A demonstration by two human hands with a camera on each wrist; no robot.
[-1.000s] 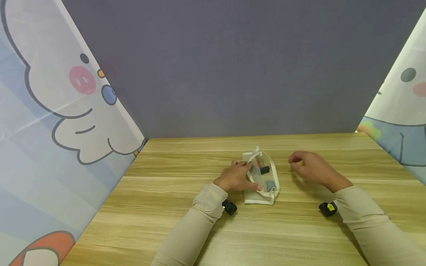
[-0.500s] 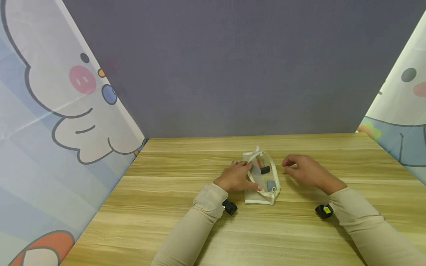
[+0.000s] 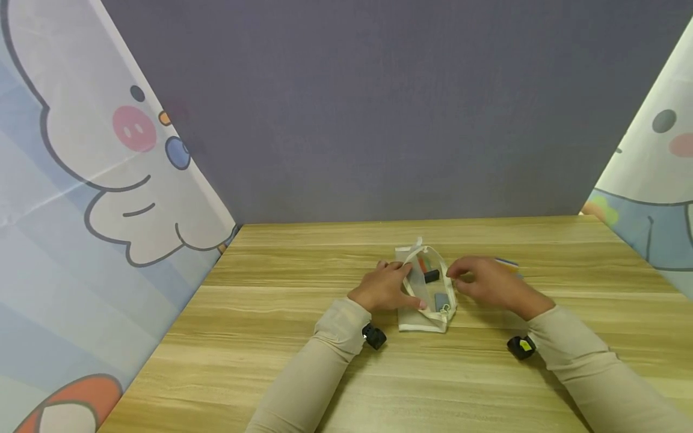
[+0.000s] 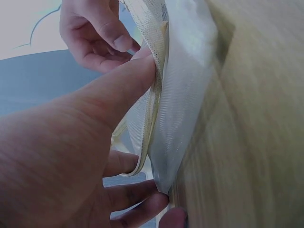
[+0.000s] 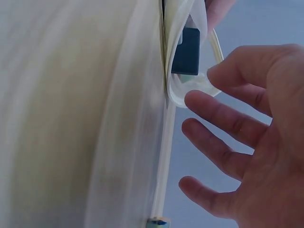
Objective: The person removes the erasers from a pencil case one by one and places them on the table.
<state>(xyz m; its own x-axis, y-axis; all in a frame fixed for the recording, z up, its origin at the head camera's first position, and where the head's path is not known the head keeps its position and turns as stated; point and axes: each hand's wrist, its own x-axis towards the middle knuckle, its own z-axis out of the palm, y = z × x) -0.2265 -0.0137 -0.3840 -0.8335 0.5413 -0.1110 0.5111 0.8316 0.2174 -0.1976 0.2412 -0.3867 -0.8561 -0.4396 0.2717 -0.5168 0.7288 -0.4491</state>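
Observation:
A pale mesh zip pouch lies on the table with its cream-edged mouth spread. My left hand holds the pouch's left side, its thumb over the zip edge and its fingers at the mesh in the left wrist view. Inside show a black block, an orange strip and a grey-blue flat piece beside a small pale loop. At the pouch's right rim is my right hand. Its fingers are loosely extended and spread in the right wrist view, thumb and index fingertip right at the rim, nothing gripped.
Just behind my right hand lies a flat blue-and-yellow thing, partly covered by the hand. The wooden table ends at a grey wall panel. Cartoon-printed sheets hang on both sides.
My right hand has moved left to the pouch's right rim, uncovering part of the blue-and-yellow thing behind it. My left hand and the pouch have stayed nearly still.

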